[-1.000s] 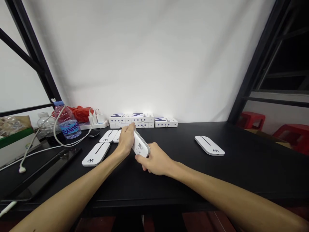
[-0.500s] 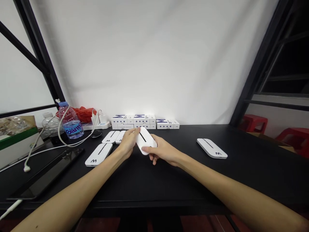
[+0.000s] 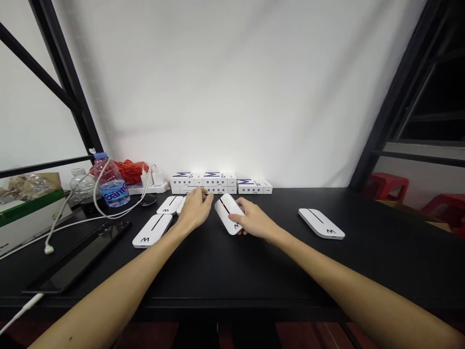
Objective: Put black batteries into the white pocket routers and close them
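My right hand (image 3: 253,219) grips a white pocket Wi-Fi router (image 3: 228,209), rounded and flat, with its thumb over the face near the logo. A small red light shows on the black strip of this router. My left hand (image 3: 196,207) is off it, a little to the left, with fingers loosely bent, apart and holding nothing. Behind that hand lies a partly covered router (image 3: 180,205), beside another router (image 3: 169,205). Nearer to me on the left is a similar router (image 3: 153,230). One more router (image 3: 321,224) lies alone on the right.
White boxes (image 3: 203,180) with purple print stand along the wall. On the left are a water bottle (image 3: 113,184), a second bottle (image 3: 82,189), a power strip (image 3: 157,187), white cables, a black tablet (image 3: 80,257) and a carton (image 3: 31,215). Red stools (image 3: 390,188) stand beyond the right side.
My left hand has let go of the router and drawn away to its left. My right hand now holds the router alone, slightly further right and turned, with the logo and a red light showing.
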The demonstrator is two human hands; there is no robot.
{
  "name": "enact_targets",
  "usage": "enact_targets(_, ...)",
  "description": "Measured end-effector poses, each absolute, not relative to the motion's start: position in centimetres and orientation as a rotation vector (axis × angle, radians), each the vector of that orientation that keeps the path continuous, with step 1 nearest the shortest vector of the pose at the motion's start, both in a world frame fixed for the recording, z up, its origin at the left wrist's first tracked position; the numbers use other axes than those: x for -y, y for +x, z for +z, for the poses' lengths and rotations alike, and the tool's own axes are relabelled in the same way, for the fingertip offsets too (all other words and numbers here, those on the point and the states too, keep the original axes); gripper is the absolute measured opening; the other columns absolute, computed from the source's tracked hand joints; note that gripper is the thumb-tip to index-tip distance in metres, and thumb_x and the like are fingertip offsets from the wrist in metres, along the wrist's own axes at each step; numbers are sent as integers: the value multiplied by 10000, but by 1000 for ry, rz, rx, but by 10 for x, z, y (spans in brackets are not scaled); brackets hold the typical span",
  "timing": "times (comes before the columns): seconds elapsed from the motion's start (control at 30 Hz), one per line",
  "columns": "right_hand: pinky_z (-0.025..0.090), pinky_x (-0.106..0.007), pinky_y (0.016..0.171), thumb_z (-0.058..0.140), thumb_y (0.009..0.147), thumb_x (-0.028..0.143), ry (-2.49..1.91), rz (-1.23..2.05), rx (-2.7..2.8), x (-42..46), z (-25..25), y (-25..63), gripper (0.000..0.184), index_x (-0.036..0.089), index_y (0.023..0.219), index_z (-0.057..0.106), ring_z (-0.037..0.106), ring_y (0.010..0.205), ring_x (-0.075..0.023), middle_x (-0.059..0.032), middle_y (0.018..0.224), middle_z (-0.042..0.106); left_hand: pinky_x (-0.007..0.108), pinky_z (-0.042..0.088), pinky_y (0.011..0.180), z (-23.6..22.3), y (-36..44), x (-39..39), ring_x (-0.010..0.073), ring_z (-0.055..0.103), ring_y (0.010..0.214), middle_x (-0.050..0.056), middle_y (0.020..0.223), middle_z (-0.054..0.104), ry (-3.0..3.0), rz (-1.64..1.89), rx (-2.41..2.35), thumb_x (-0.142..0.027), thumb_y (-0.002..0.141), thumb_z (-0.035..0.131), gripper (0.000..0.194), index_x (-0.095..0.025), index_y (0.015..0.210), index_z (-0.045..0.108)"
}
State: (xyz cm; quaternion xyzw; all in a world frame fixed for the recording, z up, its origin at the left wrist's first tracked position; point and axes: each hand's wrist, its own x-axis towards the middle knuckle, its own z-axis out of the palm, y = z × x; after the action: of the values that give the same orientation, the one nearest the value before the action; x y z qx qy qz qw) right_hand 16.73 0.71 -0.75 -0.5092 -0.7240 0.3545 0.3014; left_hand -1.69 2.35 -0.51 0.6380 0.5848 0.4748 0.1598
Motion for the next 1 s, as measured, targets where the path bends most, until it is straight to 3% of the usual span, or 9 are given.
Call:
enact_targets(0.1, 481, -329, 613, 519, 814, 313, -1595, 593, 2064, -14, -3, 178, 174, 180, 927, 525, 650, 758, -239, -111, 905, 649, 490, 317, 967, -6, -31, -28, 382, 364, 1234, 213, 1262, 520, 2173, 923, -2152, -370, 798, 505, 365, -151, 1080, 576)
enact_targets(0.23, 446, -432, 761, 542, 790, 343, -1716, 445, 2136, -14, 1, 187, 200, 149, 745, 554, 565, 1015, -373, -204, 1027, 594, 585, 260, 974, -10, -38, -29, 434, 371, 1241, 268, 1254, 522, 2177, 526, -2311, -418, 808, 482, 391, -131, 1040, 610)
enact_targets(0.33, 405, -473, 878, 548, 800, 359, -1702, 317, 2162, -11, 0, 187, 268, 130, 932, 593, 426, 1189, -387, -214, 1219, 498, 599, 257, 965, -11, -37, -27, 425, 408, 1219, 257, 1231, 535, 2188, 492, -2290, -427, 808, 480, 365, -153, 997, 629)
enact_targets(0.43, 379, -482, 937, 517, 831, 420, -1616, 257, 2203, -9, -2, 184, 447, 138, 1179, 529, 396, 1215, -351, -181, 1283, 473, 621, 259, 944, -10, -33, -25, 430, 388, 1222, 244, 1248, 507, 2210, 498, -2243, -428, 785, 496, 384, -170, 1045, 611)
enact_targets(0.5, 372, -482, 948, 510, 836, 459, -1538, 281, 2254, -9, -4, 182, 508, 161, 1248, 492, 402, 1213, -337, -158, 1311, 474, 604, 297, 921, -7, -32, -24, 434, 389, 1208, 231, 1240, 497, 2205, 500, -2183, -426, 749, 525, 402, -180, 1059, 592)
enact_targets(0.63, 304, -551, 997, 487, 840, 530, -1420, 323, 2386, -9, -8, 180, 598, 220, 1346, 418, 346, 1293, -339, -127, 1435, 393, 454, 406, 850, -3, -29, -21, 371, 493, 1098, 176, 1157, 519, 2195, 489, -2072, -449, 717, 547, 352, -200, 964, 571)
enact_targets(0.77, 216, -577, 1050, 436, 850, 582, -1399, 357, 2437, -11, -14, 177, 672, 226, 1411, 341, 251, 1373, -326, -123, 1510, 296, 399, 418, 827, -4, -28, -20, 346, 517, 1069, 170, 1130, 531, 2171, 480, -2086, -505, 709, 566, 430, -192, 1000, 523)
enact_targets(0.87, 242, -575, 1038, 408, 873, 521, -1422, 324, 2437, -14, -16, 178, 640, 216, 1428, 315, 274, 1363, -317, -121, 1500, 316, 397, 407, 836, -5, -27, -20, 368, 485, 1128, 192, 1130, 558, 2172, 425, -2139, -520, 713, 560, 533, -170, 1106, 476)
enact_targets(1.0, 343, -528, 966, 456, 838, 392, -1550, 211, 2481, -16, -10, 182, 542, 234, 1356, 438, 436, 1226, -321, -123, 1360, 474, 365, 412, 782, -2, -27, -18, 361, 519, 1105, 187, 1102, 606, 2158, 418, -2145, -456, 709, 561, 508, -171, 1118, 465)
